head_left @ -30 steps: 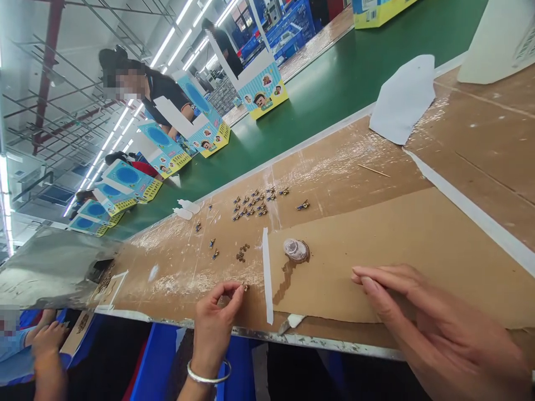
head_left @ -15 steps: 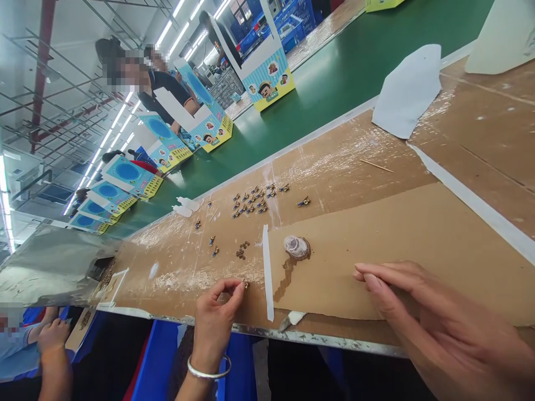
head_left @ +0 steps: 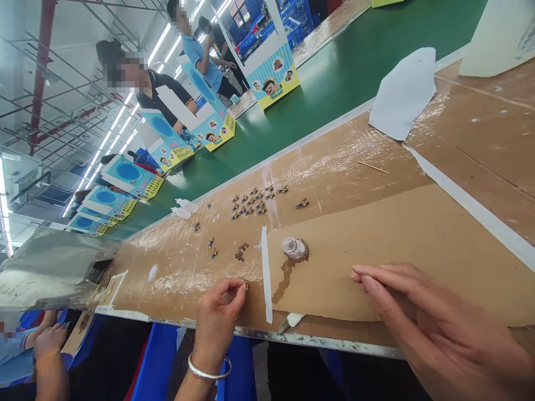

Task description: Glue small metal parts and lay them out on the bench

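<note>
My left hand (head_left: 221,306) has its thumb and index finger pinched around a small brown piece (head_left: 246,285), mostly covered by the fingertips. My right hand (head_left: 422,312) hovers over the cardboard sheet (head_left: 401,239), thumb and index tips pressed close together; anything between them is too small to make out. Between the hands lies a round whitish blob (head_left: 295,248) with a brown wet rim and a dark streak running from it. Beyond my left hand are a cluster of small round brown pieces (head_left: 241,252) and several tiny blue-and-gold figures (head_left: 251,201).
Two white bottles (head_left: 184,208) lie at the far left of the bench. A thin wooden stick (head_left: 374,167) and white paper (head_left: 403,94) rest to the right. Printed display boxes (head_left: 215,131) stand on the green belt (head_left: 334,72). A co-worker's hands (head_left: 52,337) show at lower left.
My hands keep nearly the same pose and place, with the view shifted slightly. A person in a light blue shirt has come into sight behind the boxes.
</note>
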Action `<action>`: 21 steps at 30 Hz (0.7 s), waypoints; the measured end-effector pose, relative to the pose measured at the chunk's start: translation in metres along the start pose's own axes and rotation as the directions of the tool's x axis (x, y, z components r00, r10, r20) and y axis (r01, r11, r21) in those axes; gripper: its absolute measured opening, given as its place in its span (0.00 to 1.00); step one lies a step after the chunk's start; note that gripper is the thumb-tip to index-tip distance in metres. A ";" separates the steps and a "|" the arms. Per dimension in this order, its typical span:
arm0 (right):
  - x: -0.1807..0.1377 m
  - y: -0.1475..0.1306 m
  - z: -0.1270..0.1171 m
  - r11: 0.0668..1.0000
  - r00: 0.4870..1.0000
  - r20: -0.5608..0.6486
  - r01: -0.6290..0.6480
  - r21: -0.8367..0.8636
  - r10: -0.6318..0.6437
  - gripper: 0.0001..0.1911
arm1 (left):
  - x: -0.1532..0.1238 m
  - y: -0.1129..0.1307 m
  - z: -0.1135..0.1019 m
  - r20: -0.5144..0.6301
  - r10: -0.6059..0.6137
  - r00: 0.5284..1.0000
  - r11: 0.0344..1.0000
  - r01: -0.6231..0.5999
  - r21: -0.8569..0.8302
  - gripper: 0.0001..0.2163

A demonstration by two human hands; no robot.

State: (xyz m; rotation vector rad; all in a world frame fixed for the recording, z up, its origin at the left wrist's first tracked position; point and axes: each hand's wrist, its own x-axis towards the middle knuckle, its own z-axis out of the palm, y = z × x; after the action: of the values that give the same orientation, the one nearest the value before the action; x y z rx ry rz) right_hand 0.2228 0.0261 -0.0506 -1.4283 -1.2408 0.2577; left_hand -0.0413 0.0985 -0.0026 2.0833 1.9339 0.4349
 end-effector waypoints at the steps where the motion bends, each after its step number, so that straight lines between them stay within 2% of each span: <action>1: 0.001 -0.001 0.000 1.000 1.000 -0.005 0.008 -0.005 -0.008 0.07 | 0.000 0.001 0.000 -0.003 0.022 1.000 1.000 -0.022 0.015 0.08; 4: 0.003 -0.003 0.000 0.999 1.000 -0.005 0.031 -0.020 -0.031 0.07 | 0.001 0.004 0.002 -0.021 0.070 0.997 0.997 -0.069 0.038 0.08; 7: 0.003 -0.004 0.000 0.998 0.998 -0.005 0.063 -0.029 -0.063 0.08 | 0.001 0.003 0.002 -0.048 0.065 0.997 0.998 -0.065 0.005 0.08; 10: 0.000 0.000 0.002 0.994 0.994 -0.019 0.105 -0.026 -0.105 0.08 | -0.006 0.000 -0.002 -0.084 -0.015 0.996 0.991 0.004 -0.135 0.08; 12: -0.002 0.005 0.003 0.991 0.991 -0.028 0.134 -0.016 -0.134 0.07 | -0.013 -0.001 -0.004 -0.118 -0.111 0.987 0.953 0.072 -0.296 0.09; 14: -0.003 0.008 0.004 0.982 0.982 -0.038 0.187 -0.013 -0.187 0.08 | -0.020 0.001 -0.005 -0.124 -0.211 0.970 0.865 0.127 -0.486 0.11; 17: 0.000 0.005 0.005 0.959 0.959 -0.032 0.281 -0.041 -0.283 0.09 | -0.027 0.009 -0.004 -0.105 -0.316 0.943 0.680 0.148 -0.718 0.12; 21: 0.004 -0.021 0.015 0.896 0.896 -0.008 0.444 0.027 -0.444 0.09 | -0.030 0.026 -0.003 -0.088 -0.350 0.933 0.499 0.106 -0.860 0.12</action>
State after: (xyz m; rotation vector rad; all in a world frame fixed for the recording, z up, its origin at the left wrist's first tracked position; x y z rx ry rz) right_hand 0.2025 0.0328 -0.0364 -1.0804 -1.5169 -0.0401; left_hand -0.0202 0.0667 0.0092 1.1237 1.5484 1.3259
